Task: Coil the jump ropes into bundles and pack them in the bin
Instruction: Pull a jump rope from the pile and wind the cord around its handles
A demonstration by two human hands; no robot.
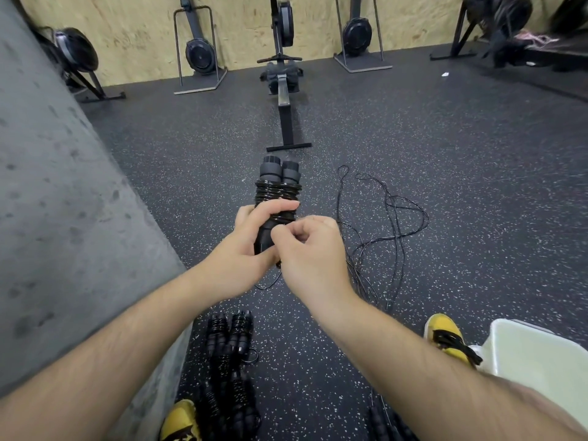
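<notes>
above coiled bundles [229, 345] on the floor [159, 160], grips the wrapped jump rope [280, 171] in the left hand [245, 249], fingers curled round it. pinches its cord [276, 190] with the right hand [310, 249], thumb against forefinger. has loose rope [381, 224] tangled on the floor to the right, white bin [541, 354] beyond.

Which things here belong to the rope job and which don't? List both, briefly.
Job: half-wound jump rope, held by left hand and right hand; loose rope on floor; finished bundles; white bin.
Not part: rowing machine; concrete pillar; machines stored along wall.
</notes>
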